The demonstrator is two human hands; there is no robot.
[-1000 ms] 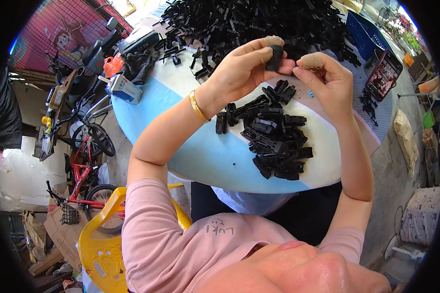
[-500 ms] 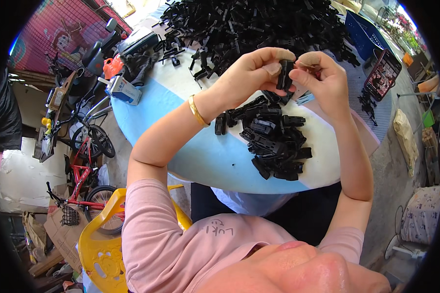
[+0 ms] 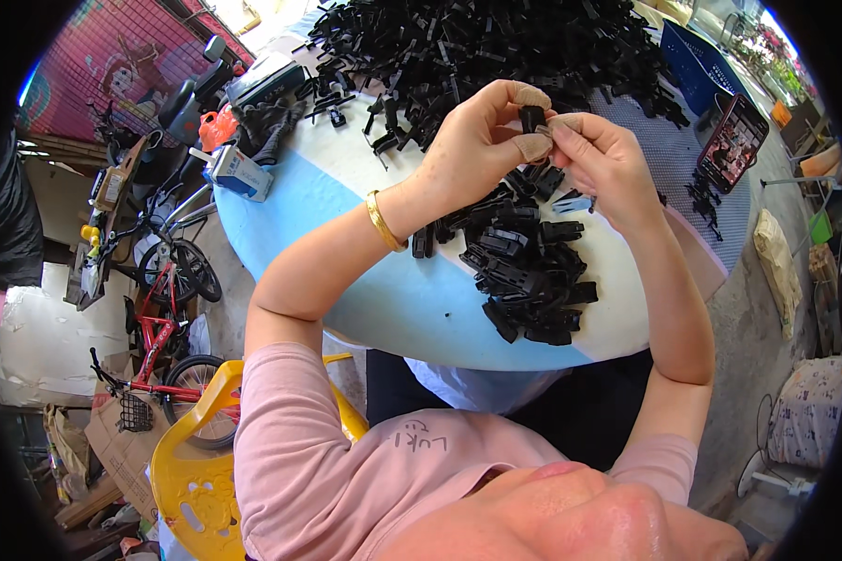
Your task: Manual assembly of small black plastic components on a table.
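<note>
Between the thumb and fingers of my left hand point(image 3: 482, 140) is a small black plastic part point(image 3: 532, 119), held above the table. Tan coverings wrap some of my fingertips. My right hand point(image 3: 610, 168) meets it from the right, its thumb and forefinger pinched at the part's edge; whatever that pinch holds is too small to make out. Just below my hands lies a small pile of black plastic parts point(image 3: 524, 266) on the table point(image 3: 374, 299). Beyond them spreads a much larger heap of thin black pieces point(image 3: 477, 56).
A blue basket point(image 3: 697, 61) and a propped phone point(image 3: 733, 145) stand at the far right of the table. On the left edge sit a blue-and-white carton point(image 3: 239, 173) and an orange bag point(image 3: 217, 126). A yellow chair point(image 3: 192, 467) and red bicycle point(image 3: 154, 341) are to the left.
The black part has been turned and tipped in my left hand and raised slightly. My right hand has moved left, its fingertips closing against the part.
</note>
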